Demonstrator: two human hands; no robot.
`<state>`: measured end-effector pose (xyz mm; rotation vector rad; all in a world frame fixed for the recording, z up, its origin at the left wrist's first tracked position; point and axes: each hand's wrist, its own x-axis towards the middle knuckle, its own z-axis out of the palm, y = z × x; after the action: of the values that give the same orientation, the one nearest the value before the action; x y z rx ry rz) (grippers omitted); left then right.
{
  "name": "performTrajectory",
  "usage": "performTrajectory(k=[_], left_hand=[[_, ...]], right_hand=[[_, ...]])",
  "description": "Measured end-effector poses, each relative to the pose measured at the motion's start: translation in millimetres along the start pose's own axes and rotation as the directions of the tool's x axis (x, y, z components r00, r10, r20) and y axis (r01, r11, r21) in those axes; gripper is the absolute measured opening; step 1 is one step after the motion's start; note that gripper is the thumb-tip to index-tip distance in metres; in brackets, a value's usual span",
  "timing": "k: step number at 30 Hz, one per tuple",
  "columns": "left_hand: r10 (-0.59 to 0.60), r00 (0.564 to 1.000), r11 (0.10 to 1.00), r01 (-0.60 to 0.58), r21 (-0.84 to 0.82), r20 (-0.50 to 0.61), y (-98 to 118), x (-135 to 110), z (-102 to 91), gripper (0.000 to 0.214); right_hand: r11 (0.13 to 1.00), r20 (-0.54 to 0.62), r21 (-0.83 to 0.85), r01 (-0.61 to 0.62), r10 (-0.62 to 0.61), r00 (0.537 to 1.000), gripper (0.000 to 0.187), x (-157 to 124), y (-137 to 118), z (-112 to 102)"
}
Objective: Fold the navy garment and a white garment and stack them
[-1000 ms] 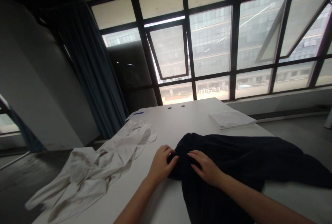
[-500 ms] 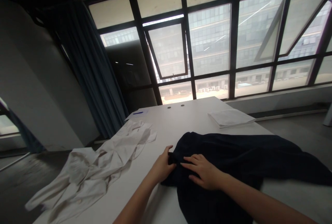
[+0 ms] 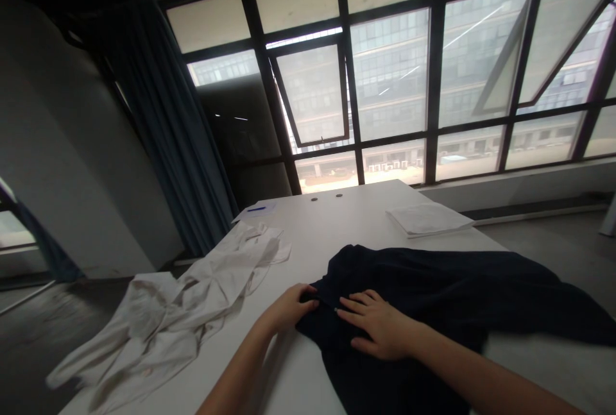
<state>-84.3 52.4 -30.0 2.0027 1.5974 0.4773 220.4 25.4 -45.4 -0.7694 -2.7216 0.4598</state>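
A dark navy garment [image 3: 433, 280] lies spread over the near right part of the white table [image 3: 332, 222], one long section reaching off to the right. Its left edge is pinched in my left hand [image 3: 291, 308], thumb and fingers closed on the cloth. My right hand [image 3: 378, 326] rests flat on the garment a little to the right, fingers spread. What kind of garment it is cannot be made out. The lower part of the cloth runs out of view at the bottom.
A crumpled off-white garment [image 3: 192, 306] lies along the table's left edge and hangs over it. Folded white cloth [image 3: 428, 217] sits at the right edge. A blue pen [image 3: 256, 209] rests on paper at the far left. Windows and a blue curtain [image 3: 168, 126] stand beyond.
My left hand has moved slightly left and its fingers have closed on the garment's edge, drawing the cloth flatter. My right hand has shifted a little downward on the fabric.
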Motion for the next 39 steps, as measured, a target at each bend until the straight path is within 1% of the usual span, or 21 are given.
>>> performTrajectory(k=[2, 6, 7, 9, 11, 14, 15, 17, 19, 23, 28, 30, 32, 33, 34, 36, 37, 39], left_hand=[[-0.014, 0.999, 0.999, 0.015, 0.043, -0.041, -6.2, 3.7, -2.0, 0.044], [-0.063, 0.985, 0.986, 0.086, 0.140, -0.159, -16.3, 8.7, -12.3, 0.032], [-0.065, 0.980, 0.983, 0.095, 0.156, -0.186, -17.4, 8.7, -14.2, 0.031], [-0.054, 0.974, 0.981, 0.093, 0.169, -0.222, -17.0, 7.3, -13.9, 0.033], [-0.052, 0.969, 0.982, 0.093, 0.162, -0.242, -12.6, 4.6, -7.1, 0.043], [-0.062, 0.960, 0.985, 0.103, 0.138, -0.272, -0.1, 1.1, 11.5, 0.056], [-0.057, 0.957, 0.986, 0.098, 0.132, -0.284, 4.8, 0.7, 17.8, 0.055], [-0.034, 0.951, 0.989, 0.076, 0.126, -0.307, 13.8, 1.1, 28.1, 0.044], [-0.003, 0.946, 0.992, 0.045, 0.119, -0.325, 20.7, 2.9, 34.3, 0.035], [0.025, 0.926, 0.996, 0.011, 0.092, -0.376, 25.6, 5.9, 38.0, 0.042], [-0.016, 0.906, 0.997, 0.049, 0.067, -0.423, 25.9, 0.7, 39.8, 0.033], [-0.030, 0.885, 0.984, 0.107, 0.140, -0.465, 28.5, -3.5, 41.5, 0.033], [-0.013, 0.864, 0.949, 0.169, 0.265, -0.504, 32.8, -7.5, 43.6, 0.037], [-0.011, 0.869, 0.933, 0.187, 0.307, -0.494, 35.1, -9.1, 44.7, 0.039], [-0.025, 0.887, 0.928, 0.192, 0.319, -0.461, 37.1, -10.2, 45.7, 0.040], [-0.078, 0.929, 0.949, 0.180, 0.259, -0.361, 39.6, -10.9, 47.5, 0.043], [-0.099, 0.941, 0.960, 0.176, 0.217, -0.325, 39.8, -10.7, 48.2, 0.044], [-0.087, 0.947, 0.979, 0.139, 0.149, -0.308, 38.5, -9.2, 48.8, 0.042]], right_hand=[[0.999, -0.019, -0.035, -0.024, 0.024, 1.000, 0.067, 0.0, -1.4, 2.2], [0.987, -0.109, -0.127, -0.094, 0.080, 0.991, 0.069, -1.7, -3.3, 8.2], [0.986, -0.116, -0.131, -0.102, 0.087, 0.989, 0.069, -2.5, -3.0, 9.9], [0.989, -0.090, -0.109, -0.102, 0.092, 0.992, 0.069, -4.4, -1.4, 13.1], [0.993, -0.048, -0.076, -0.095, 0.092, 0.995, 0.071, -6.2, 0.5, 15.3], [0.995, -0.023, -0.051, -0.089, 0.088, 0.996, 0.074, -7.8, 1.1, 16.1], [0.995, -0.020, -0.048, -0.089, 0.088, 0.996, 0.074, -8.0, 0.6, 16.0], [0.995, -0.016, -0.044, -0.092, 0.091, 0.996, 0.074, -8.1, -1.0, 15.9], [0.995, -0.018, -0.041, -0.094, 0.093, 0.995, 0.074, -8.0, -2.1, 16.3], [0.994, -0.010, -0.035, -0.099, 0.099, 0.995, 0.075, -7.3, -0.7, 17.0], [0.991, -0.013, -0.038, -0.131, 0.131, 0.991, 0.074, -6.7, -0.9, 13.6], [0.988, -0.017, -0.049, -0.148, 0.147, 0.989, 0.073, -6.8, -3.6, 10.5], [0.985, -0.004, -0.068, -0.162, 0.162, 0.987, 0.073, -7.0, -7.2, 6.6], [0.982, 0.007, -0.080, -0.168, 0.169, 0.986, 0.074, -7.1, -9.0, 4.7], [0.980, 0.014, -0.093, -0.175, 0.177, 0.984, 0.074, -7.2, -10.8, 2.8], [0.976, 0.022, -0.110, -0.186, 0.189, 0.982, 0.075, -7.4, -13.9, 0.0], [0.976, 0.022, -0.111, -0.189, 0.192, 0.981, 0.075, -7.5, -15.1, -0.9], [0.976, 0.033, -0.107, -0.189, 0.194, 0.981, 0.074, -7.7, -16.8, -1.9]])
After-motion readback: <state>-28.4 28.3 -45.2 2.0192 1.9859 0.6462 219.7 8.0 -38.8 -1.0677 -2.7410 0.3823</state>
